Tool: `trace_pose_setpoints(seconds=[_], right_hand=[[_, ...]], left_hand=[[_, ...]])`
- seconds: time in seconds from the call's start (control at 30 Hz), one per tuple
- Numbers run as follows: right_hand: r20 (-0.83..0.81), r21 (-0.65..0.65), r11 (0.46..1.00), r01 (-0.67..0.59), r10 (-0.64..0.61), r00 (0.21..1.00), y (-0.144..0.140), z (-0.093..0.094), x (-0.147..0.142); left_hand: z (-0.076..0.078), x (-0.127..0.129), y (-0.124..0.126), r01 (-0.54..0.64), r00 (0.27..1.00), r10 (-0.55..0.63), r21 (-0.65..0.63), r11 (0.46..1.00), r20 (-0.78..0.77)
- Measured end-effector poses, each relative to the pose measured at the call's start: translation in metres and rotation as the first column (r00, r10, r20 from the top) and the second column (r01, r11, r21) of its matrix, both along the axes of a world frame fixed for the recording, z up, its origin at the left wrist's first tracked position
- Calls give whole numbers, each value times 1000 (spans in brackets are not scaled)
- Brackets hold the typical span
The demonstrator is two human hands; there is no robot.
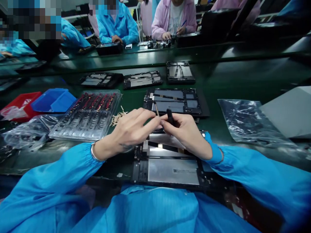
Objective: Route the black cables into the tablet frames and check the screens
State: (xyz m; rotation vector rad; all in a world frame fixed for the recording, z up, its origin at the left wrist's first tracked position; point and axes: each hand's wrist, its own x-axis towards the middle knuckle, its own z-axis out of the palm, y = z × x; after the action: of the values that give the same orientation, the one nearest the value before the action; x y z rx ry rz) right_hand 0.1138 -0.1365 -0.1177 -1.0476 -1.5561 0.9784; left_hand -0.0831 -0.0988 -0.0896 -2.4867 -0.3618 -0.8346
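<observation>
Directly beneath the hands lies an opened tablet chassis [170,168], back cover off, silvery panel facing up, set square in front of the body, probably so both hands can work over it without stretching. Both forearms come in from the blue sleeves and meet at the middle, wrists raised off the table, fingertips nearly touching above the far edge of that chassis. The left hand [132,129] is curled narrow, thumb and forefinger pinching a thin strip [156,110] that sticks up and away; a bracelet sits at the wrist. The right hand [186,132] is closed too, gripping a small dark tool [169,116] upright between thumb and fingers, its tip just beside the strip. That pairing looks like a fine-placement grip, each hand steadying the other.

Just left of the left hand, a clear plastic tray [87,116] of small red and dark parts sits within easy reach, with a scatter of pale slivers [118,117] at its near corner. Beyond the fingers rests a second open chassis [173,102]. Off to the right lies a crumpled plastic bag [245,121]. Further left sit a blue bin [54,100] and a red bin [19,105]. Further out, three more chassis [143,79] line up, and across the bench other people in blue and pink coats work at their own stations.
</observation>
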Motion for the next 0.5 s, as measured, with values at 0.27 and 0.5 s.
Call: trace_pose_setpoints(seconds=[0.27,0.5], right_hand=[[271,388,921,4,-118,955,-2,-2,3],[372,435,896,-88,-90,924,-6,-1,2]], left_hand=[[9,2,-7,-131,989,129,-27,991,-67],[11,1,-16,-161,973,161,13,987,-164]])
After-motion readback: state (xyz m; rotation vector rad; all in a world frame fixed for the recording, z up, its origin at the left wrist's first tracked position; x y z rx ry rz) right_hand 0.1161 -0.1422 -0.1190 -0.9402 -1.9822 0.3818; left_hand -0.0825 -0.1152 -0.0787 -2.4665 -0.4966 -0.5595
